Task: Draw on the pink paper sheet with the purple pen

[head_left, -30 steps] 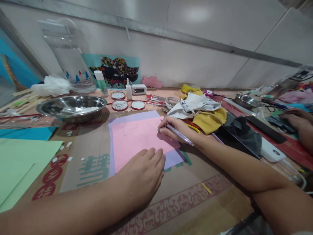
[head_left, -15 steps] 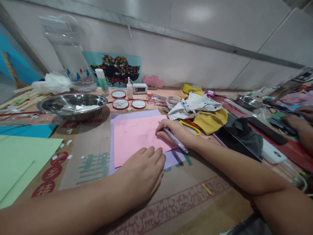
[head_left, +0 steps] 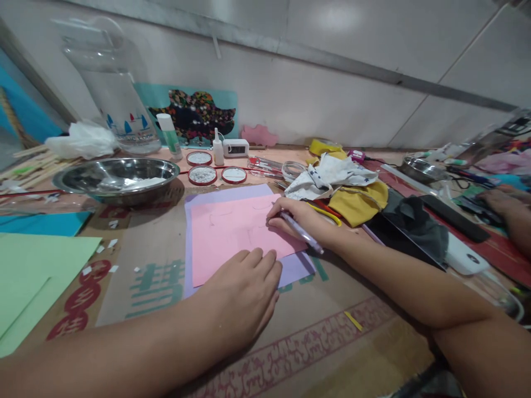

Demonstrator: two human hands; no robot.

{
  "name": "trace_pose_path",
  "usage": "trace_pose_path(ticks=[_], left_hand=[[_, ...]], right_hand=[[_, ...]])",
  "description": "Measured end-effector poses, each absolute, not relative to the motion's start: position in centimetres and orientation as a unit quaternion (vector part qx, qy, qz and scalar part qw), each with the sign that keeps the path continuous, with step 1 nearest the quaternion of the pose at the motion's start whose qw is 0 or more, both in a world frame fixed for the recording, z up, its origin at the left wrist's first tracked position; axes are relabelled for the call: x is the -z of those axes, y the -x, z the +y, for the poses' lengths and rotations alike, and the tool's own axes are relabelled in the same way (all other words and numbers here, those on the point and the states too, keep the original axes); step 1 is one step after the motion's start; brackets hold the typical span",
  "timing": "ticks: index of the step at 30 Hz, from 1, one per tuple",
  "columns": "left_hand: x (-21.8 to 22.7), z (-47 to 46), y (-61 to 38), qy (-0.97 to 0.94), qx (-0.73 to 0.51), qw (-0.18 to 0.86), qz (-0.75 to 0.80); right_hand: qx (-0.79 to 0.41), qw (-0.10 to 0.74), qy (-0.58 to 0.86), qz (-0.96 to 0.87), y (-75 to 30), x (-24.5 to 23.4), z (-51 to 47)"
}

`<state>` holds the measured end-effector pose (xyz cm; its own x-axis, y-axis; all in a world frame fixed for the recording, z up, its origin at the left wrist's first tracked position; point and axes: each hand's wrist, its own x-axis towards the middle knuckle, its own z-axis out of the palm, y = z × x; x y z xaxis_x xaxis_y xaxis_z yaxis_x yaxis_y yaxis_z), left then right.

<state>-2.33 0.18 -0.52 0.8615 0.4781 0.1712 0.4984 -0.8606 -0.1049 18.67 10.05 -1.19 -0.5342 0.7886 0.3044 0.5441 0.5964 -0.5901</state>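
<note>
A pink sheet of paper with faint drawn lines lies on top of a lilac sheet. Across its lower edge rests my left hand, palm down, fingers stretched out and holding nothing. My right hand is closed around a pale purple pen at the right side of the pink sheet. The pen slants back toward me, and its writing tip is mostly hidden by my fingers. Close behind this hand are yellow-handled scissors, partly covered.
Cardboard covers the work surface. A steel bowl, red-rimmed dishes, a glue stick and a water jug stand behind. Green paper lies left; bunched cloth lies right. Another person's hand is at far right.
The view has shifted slightly. My right hand has moved a little over the pink sheet with the pen still in it; my left hand stays in place.
</note>
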Motion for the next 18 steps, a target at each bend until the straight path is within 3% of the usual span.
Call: trace_pose_path(ticks=[5,12,18], left_hand=[[0.57,0.18,2.42,0.963,0.063,0.073,-0.251],[0.39,0.18,2.23,0.963,0.055,0.055,-0.259],[0.39,0.21,2.27,0.963,0.062,0.053,-0.256]], right_hand=[[-0.283,0.194,0.351,-0.871,-19.12,0.31,9.55],[-0.186,0.265,0.367,-0.872,-18.92,1.27,10.01],[-0.291,0.179,0.343,-0.875,-19.28,0.42,9.73]])
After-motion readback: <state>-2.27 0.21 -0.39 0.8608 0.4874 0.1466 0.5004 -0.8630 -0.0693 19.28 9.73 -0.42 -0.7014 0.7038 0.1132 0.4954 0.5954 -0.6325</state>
